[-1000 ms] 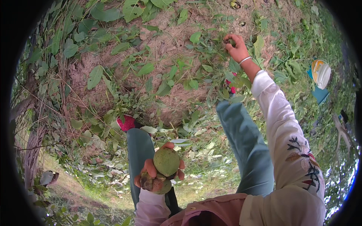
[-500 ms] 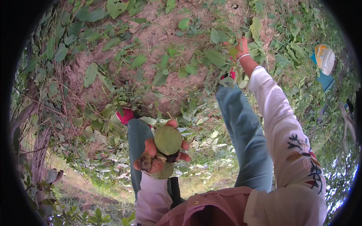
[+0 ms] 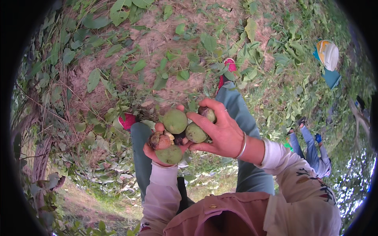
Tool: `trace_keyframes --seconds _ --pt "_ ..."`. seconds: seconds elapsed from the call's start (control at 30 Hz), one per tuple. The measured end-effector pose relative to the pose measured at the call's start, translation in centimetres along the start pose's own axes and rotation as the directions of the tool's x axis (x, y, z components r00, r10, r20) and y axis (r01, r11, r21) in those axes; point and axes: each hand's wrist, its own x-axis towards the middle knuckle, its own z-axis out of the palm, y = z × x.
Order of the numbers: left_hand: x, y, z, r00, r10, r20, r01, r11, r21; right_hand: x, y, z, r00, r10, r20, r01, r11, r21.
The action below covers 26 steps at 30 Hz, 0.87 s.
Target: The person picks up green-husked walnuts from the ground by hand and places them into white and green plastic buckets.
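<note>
My left hand [image 3: 149, 152] is cupped around several walnuts in front of my body. A round green-husked walnut [image 3: 175, 121] sits at its fingertips, and another green one [image 3: 169, 155] rests low on the palm. Between them lies a walnut with a split, browned husk [image 3: 159, 141] that shows the reddish-brown shell. My right hand [image 3: 226, 131] touches the left one and grips a green walnut [image 3: 196, 133] and a darker, blotched walnut [image 3: 207, 113]. Fingers partly hide both of these, and a dark piece behind them is hard to make out.
Sandy ground [image 3: 157, 51] with leafy vines and weeds spreads ahead of my pink shoes [image 3: 127, 121]. A yellow-and-white container [image 3: 328, 55] with a teal part stands at the far right. Another person [image 3: 311, 149] is low among plants at the right. Woody stems [image 3: 41, 161] rise at the left.
My right hand has come back from the plants ahead to my left hand, now with walnuts in its fingers. The left hand still holds its walnuts. Another person has come into view at the right.
</note>
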Motion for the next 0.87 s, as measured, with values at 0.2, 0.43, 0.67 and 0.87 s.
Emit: trace_keyframes --seconds 0.2,0.43,0.67,0.87 --pt "-1.6 2.2 -1.3 0.967 -0.012 0.254 0.039 0.994 -0.103 0.8 0.6 -0.3 0.995 -0.097 0.036 0.071 0.897 0.437" --pt "-2.0 3.9 2.1 0.949 -0.024 0.316 0.049 0.996 -0.072 7.4 26.2 9.3 0.754 0.647 -0.113 -0.655 0.753 -0.064" --pt "-2.3 3.4 1.1 0.949 0.004 0.316 0.018 0.997 -0.069 8.1 38.2 13.7 0.689 0.703 -0.180 -0.723 0.684 -0.095" --pt "-2.4 3.5 0.8 0.935 0.047 0.352 -0.005 0.993 -0.119 6.3 25.7 6.9 0.750 0.659 0.056 -0.524 0.540 0.659"
